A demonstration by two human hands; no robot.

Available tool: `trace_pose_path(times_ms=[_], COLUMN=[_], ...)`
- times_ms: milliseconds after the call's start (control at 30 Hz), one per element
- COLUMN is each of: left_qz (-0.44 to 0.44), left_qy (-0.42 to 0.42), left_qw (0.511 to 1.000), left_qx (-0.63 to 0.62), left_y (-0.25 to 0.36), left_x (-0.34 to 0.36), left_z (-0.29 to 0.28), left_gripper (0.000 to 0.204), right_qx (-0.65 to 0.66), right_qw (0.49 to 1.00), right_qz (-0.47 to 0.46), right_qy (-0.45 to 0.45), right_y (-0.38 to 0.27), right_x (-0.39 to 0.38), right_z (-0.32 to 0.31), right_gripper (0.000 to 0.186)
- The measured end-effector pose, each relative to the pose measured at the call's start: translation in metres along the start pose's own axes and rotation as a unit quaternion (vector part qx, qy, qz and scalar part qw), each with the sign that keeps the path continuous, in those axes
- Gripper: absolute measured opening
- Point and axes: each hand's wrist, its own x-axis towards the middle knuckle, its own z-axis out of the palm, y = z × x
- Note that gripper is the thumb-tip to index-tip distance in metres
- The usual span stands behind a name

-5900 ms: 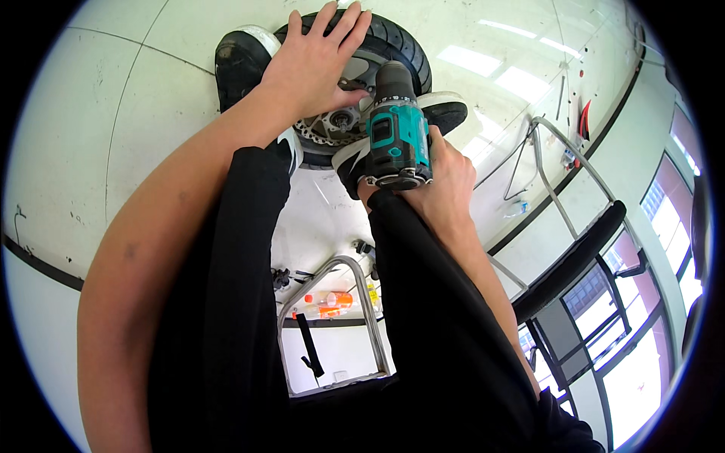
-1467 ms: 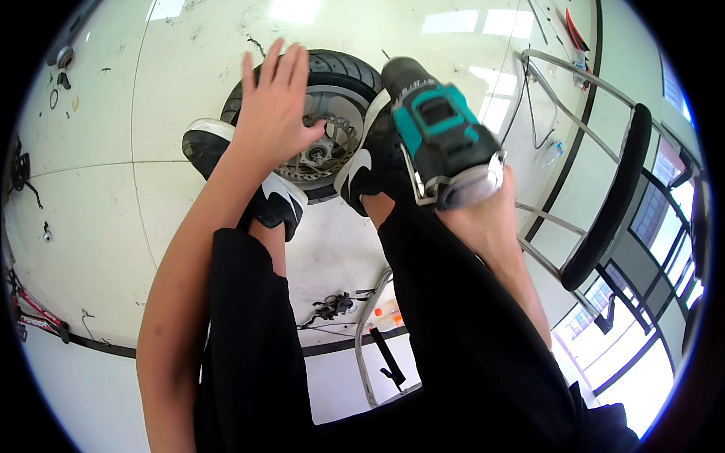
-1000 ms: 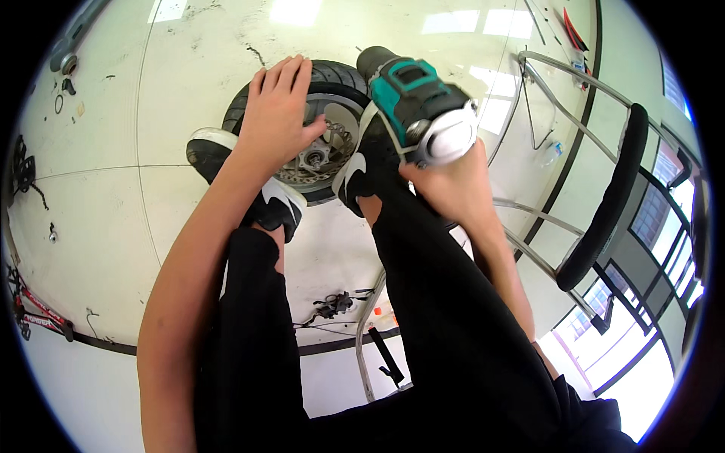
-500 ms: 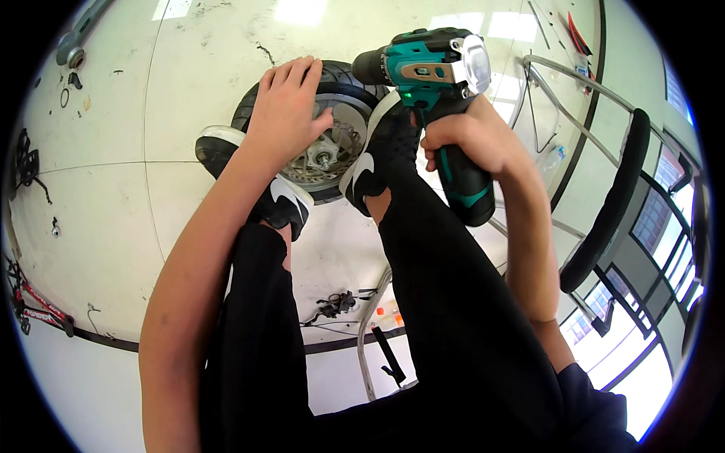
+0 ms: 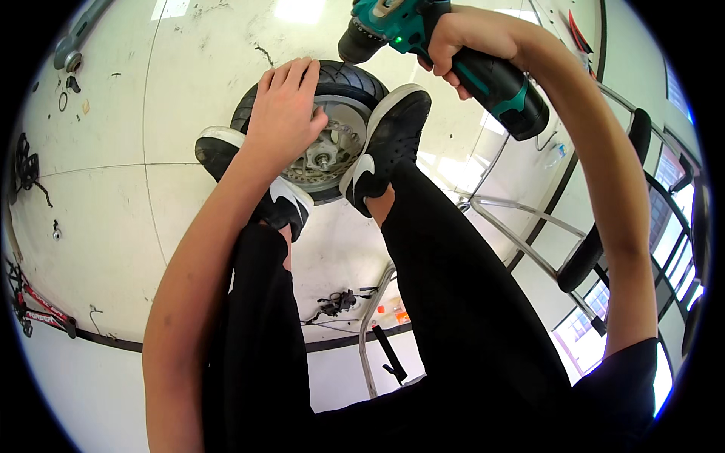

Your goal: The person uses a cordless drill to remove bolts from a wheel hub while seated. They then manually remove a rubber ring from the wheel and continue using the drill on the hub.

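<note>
A small wheel (image 5: 351,78) with a black treaded tyre, a metal hub and a brake disc (image 5: 343,155) stands between my two black-and-white shoes (image 5: 394,128). My left hand (image 5: 287,106) grips its upper left side, fingers reaching over the tyre's outer edge and thumb towards the rim. Part of the tyre is hidden under that hand. In my right hand (image 5: 472,41) is a teal-and-black cordless drill (image 5: 411,26), held by its handle. Its chuck (image 5: 361,41) points down and left, above the tyre and apart from it. A small green light shows on the drill.
A metal-framed chair with a black padded armrest (image 5: 581,260) stands at the right. Metal tubing and dark small parts (image 5: 336,303) lie behind my legs. Loose parts (image 5: 26,162) and a red-and-black frame (image 5: 45,306) are on the left floor; a grey metal tube (image 5: 74,45) lies at the far left.
My right hand has moved up and away with the drill, and the drill has turned so its chuck tilts downward. My left hand and the wheel have barely moved.
</note>
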Motion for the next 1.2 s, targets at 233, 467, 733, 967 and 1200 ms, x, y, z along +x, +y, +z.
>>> trace_pose_path(times_ms=[233,467,733,967,1200], left_qz=[-0.006,-0.001,0.005,-0.011,-0.005], left_qy=[-0.003,0.011,0.010,-0.015,-0.018], left_qw=[1.000,1.000,1.000,1.000,1.000], left_qx=[-0.014,-0.014,-0.002,0.001,0.000], left_y=[-0.004,-0.005,-0.004,-0.005,-0.004], left_x=[-0.003,-0.004,-0.003,-0.005,-0.005], left_z=[0.001,0.005,0.006,0.005,0.007], left_gripper=[0.059,0.059,0.064,0.068,0.073], right_qx=[-0.023,0.033,0.048,0.048,0.046], right_qw=[0.995,0.997,0.993,0.990,0.990], right_qz=[0.095,0.028,0.046,0.053,0.058], right_qy=[-0.013,-0.058,-0.099,-0.119,-0.118], right_y=[-0.037,-0.018,-0.007,-0.012,-0.011], right_x=[0.005,0.011,0.022,0.027,0.030], right_z=[-0.001,-0.004,-0.015,-0.020,-0.022], right_gripper=[0.011,0.009,0.008,0.006,0.006])
